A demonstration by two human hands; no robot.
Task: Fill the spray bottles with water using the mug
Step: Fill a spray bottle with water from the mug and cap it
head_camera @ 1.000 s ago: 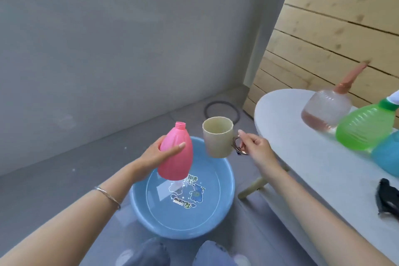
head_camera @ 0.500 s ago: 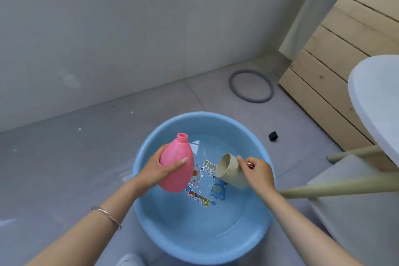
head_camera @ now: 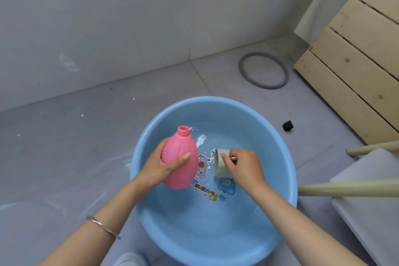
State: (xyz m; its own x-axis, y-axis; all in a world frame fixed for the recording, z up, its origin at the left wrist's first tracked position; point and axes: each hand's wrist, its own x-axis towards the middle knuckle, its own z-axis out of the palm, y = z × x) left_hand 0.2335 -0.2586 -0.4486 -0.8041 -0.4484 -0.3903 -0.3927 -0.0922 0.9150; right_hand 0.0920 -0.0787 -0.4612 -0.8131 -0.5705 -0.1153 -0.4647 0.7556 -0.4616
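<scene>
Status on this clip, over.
Left hand grips pink bottle, cap off. Right hand holds mug, tipped in basin. Nothing blocking.

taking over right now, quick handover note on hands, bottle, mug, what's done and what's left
Left hand grips the pink bottle, cap off, neck up, over the blue basin.
Right hand holds the mug by its handle, tipped on its side low in the basin.
Done: bottle opened, mug down in the basin.
Left: scoop, pour into the bottle; other bottles not in view.
</scene>
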